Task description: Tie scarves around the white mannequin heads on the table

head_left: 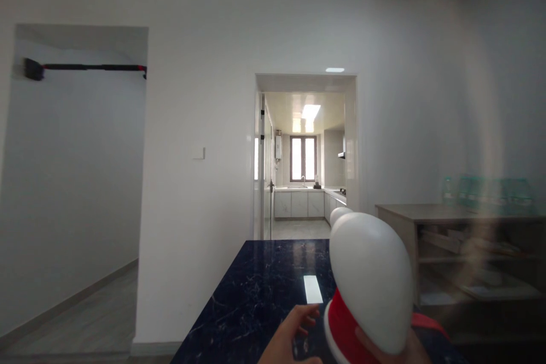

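White-and-red plush toy (369, 290) stands upright above the dark marble surface (256, 290), held from below on its right (right hand hidden, grip unclear); left hand (290, 335), fingers loosely curled, hovers just left.

The dark blue marbled tabletop (260, 284) is polished and glossy, mirroring a ceiling light. The white rounded object (369, 273) looks smooth, faintly sheened plastic, with a red band (343, 330) below it.
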Tool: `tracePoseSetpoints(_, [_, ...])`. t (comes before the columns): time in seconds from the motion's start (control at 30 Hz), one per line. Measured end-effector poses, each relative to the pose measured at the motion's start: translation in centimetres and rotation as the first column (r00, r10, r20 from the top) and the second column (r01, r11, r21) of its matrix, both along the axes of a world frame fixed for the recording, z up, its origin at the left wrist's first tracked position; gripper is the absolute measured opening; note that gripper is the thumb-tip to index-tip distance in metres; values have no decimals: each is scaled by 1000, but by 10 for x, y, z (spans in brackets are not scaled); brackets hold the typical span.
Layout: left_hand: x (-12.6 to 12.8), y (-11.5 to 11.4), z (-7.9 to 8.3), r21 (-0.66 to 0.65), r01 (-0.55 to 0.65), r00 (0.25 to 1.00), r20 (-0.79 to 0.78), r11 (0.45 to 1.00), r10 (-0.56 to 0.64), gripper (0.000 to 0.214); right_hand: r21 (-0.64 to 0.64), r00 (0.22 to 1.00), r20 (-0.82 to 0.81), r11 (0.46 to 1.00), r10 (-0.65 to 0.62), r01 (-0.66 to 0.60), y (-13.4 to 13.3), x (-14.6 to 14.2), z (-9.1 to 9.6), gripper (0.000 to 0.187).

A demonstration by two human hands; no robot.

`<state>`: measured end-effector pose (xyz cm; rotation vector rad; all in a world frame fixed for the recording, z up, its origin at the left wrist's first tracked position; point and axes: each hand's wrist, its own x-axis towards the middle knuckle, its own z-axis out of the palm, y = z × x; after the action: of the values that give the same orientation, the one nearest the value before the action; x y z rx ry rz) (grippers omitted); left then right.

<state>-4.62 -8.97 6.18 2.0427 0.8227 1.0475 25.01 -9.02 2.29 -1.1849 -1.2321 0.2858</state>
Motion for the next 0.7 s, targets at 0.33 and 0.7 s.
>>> tracePoseSetpoints(0.33, [-42, 59, 79, 144, -436, 895, 179, 889, 409, 66, 10, 751, -244, 776, 613, -630, 69, -147, 133, 83])
tracePoseSetpoints(0.7, [-64, 137, -76, 43, -541, 839, -37, 840, 542, 81, -4, 537, -258, 555, 803, -832, 181, -134, -51, 96])
